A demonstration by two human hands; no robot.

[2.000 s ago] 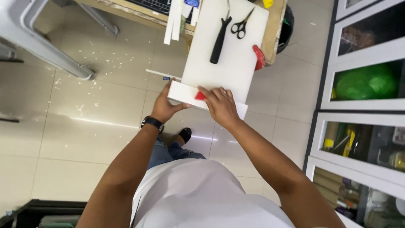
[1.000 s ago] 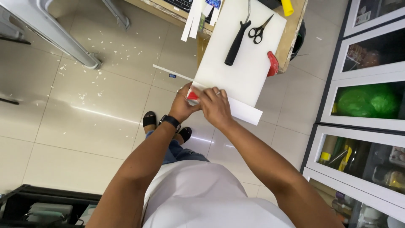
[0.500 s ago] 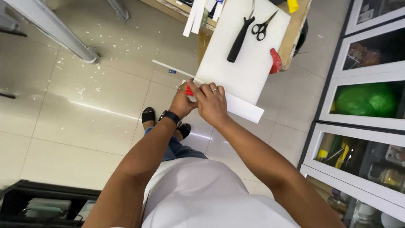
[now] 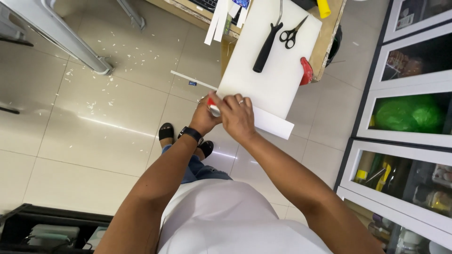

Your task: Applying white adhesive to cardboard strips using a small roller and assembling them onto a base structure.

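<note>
Both hands meet at the near edge of the white board (image 4: 275,61), which lies on the table (image 4: 329,35). The left hand (image 4: 205,117), with a black watch (image 4: 190,134) on its wrist, is clenched around a small red and white thing (image 4: 213,106), just at the board's near left corner; what it is cannot be told. The right hand (image 4: 238,115) lies over it from the right, its fingers (image 4: 226,99) bent onto the same thing and touching the board's edge. A ring shows on one finger.

A white sheet (image 4: 273,123) sticks out from under the board's near edge, to the right of the hands. A thin white strip (image 4: 193,80) juts out left of the board over the floor (image 4: 94,108).

On the board, well beyond the hands, lie a black-handled tool (image 4: 267,47) and, right of it, black scissors (image 4: 290,34). A red thing (image 4: 306,70) sits at the board's right edge. White paper strips (image 4: 216,23) hang off the table left of the board.

Paper scraps are scattered on the tiled floor left of the board. Glass-fronted cabinets (image 4: 409,94) stand right of the table, one holding a green bag (image 4: 409,113).
</note>
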